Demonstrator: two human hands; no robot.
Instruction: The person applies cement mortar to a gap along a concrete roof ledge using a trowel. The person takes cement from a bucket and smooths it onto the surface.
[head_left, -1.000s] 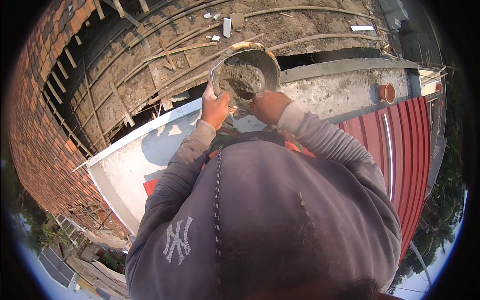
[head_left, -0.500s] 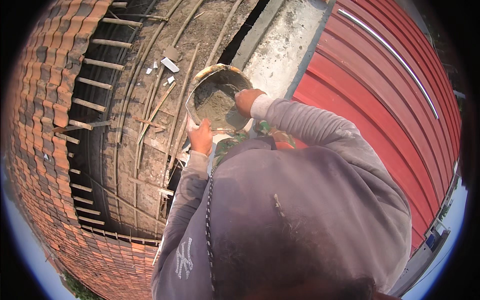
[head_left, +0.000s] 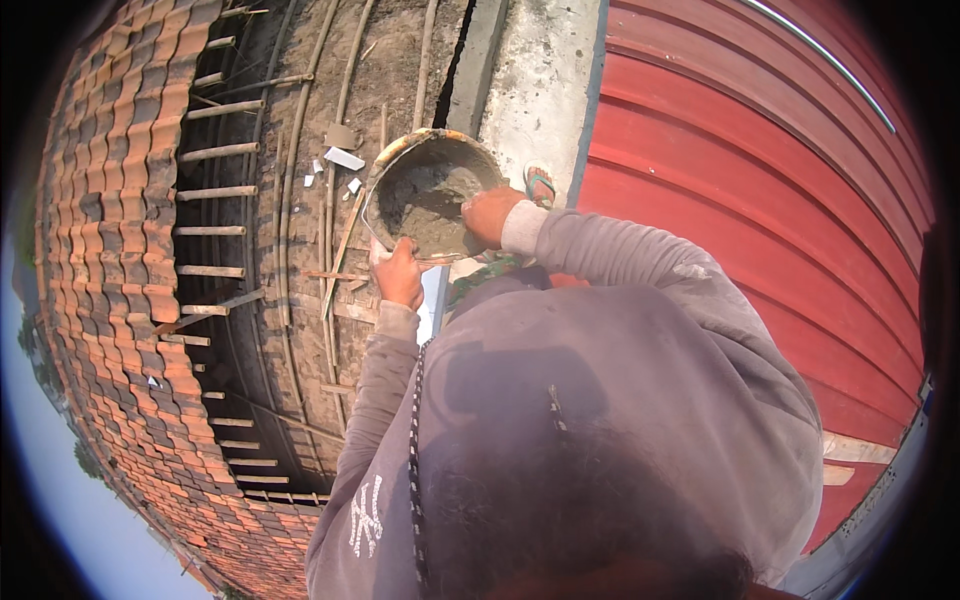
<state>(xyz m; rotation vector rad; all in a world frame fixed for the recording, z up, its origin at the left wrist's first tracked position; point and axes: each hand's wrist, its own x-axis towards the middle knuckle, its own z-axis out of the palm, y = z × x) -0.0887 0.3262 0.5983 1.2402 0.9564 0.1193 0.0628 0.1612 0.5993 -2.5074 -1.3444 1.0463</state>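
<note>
A round, mortar-crusted bucket [head_left: 425, 190] with a pale, worn rim is held out in front of me, with wet grey mortar [head_left: 435, 225] inside. My left hand [head_left: 398, 268] is closed on its near left edge, thumb up at the rim. My right hand [head_left: 488, 215] is closed over its near right side, fingers curled inward; their tips are hidden. Just beyond that hand a foot in a green-strapped sandal [head_left: 540, 185] stands on a weathered concrete ledge [head_left: 530, 90]. Below the bucket, camouflage cloth [head_left: 485, 275] shows in part.
At left are orange roof tiles [head_left: 115, 250] with a broken-back edge of exposed battens [head_left: 215, 188]. Long poles and white scraps [head_left: 345, 158] lie on dirty roof boarding [head_left: 300, 350]. A dark gap runs beside the ledge. Red metal roofing [head_left: 720, 150] covers the right.
My view has swung round so the ledge runs away ahead and red roofing fills the right. The bucket, still in both hands, sits lower and farther left in the picture. A sandalled foot now shows.
</note>
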